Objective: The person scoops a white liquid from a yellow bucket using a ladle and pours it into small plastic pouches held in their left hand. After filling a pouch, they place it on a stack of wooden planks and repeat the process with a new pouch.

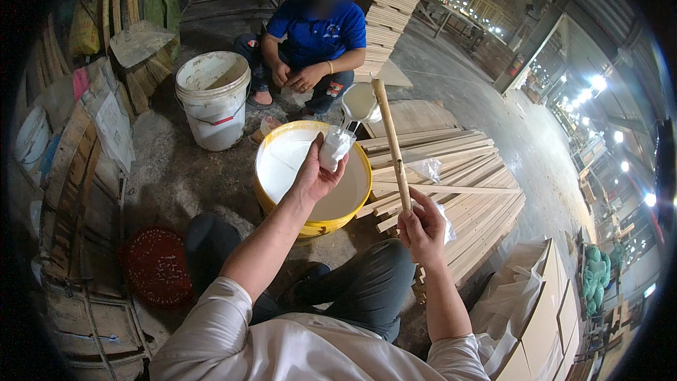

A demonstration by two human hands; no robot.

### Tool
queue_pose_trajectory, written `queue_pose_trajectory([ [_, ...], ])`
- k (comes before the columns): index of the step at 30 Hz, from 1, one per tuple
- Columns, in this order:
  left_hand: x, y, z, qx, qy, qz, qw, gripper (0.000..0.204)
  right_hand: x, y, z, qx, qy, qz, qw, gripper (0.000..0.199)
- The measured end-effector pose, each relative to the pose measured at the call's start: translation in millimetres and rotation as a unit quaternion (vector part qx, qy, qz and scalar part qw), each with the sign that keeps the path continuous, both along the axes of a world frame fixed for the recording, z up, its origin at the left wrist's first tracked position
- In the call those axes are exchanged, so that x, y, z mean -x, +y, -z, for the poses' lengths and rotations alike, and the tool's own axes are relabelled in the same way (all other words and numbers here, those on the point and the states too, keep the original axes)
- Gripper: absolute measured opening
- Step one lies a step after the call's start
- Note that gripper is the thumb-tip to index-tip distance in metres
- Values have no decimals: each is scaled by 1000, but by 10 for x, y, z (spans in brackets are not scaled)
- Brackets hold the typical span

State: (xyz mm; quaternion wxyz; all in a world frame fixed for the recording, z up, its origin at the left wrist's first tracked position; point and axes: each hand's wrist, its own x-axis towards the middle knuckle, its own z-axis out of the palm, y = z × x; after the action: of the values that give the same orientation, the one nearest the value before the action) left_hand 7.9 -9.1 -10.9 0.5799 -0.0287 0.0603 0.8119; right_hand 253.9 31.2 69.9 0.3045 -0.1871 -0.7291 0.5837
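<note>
My left hand [321,176] pinches a plastic bag [333,155] of white liquid [340,142] above the yellow tub [328,226] — which holds more. My right hand [423,231] grips a wooden-handled ladle [392,144] — from its cup [360,104], liquid runs toward the bag. A smeared white bucket [204,118] stands beyond.

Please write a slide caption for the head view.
Left grip holding a plastic bag, right grip a ladle, white liquid running between them at a yellow bucket.

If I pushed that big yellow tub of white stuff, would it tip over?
The tub probably wouldn't tip easily, since it looks wide. It's likely heavy, with so much white liquid inside. A hard shove might slosh some out, because the top is open.
</note>
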Motion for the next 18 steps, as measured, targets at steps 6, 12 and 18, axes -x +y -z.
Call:
queue_pose_trajectory([
  [6, 6, -7, 14, -9, -9, 0, 1000, 40, -7, -19, -23, 5, -9, -2, 1000, 37],
  [12, 8, -18, 0, -11, -11, 2, 1000, 40, 6, 4, 27, 12, -6, -8, 1000, 36],
  [18, 20, -70, -33, 1, 12, -21, 1000, 37, 28, -18, 112, 44, -17, 0, 999, 36],
])
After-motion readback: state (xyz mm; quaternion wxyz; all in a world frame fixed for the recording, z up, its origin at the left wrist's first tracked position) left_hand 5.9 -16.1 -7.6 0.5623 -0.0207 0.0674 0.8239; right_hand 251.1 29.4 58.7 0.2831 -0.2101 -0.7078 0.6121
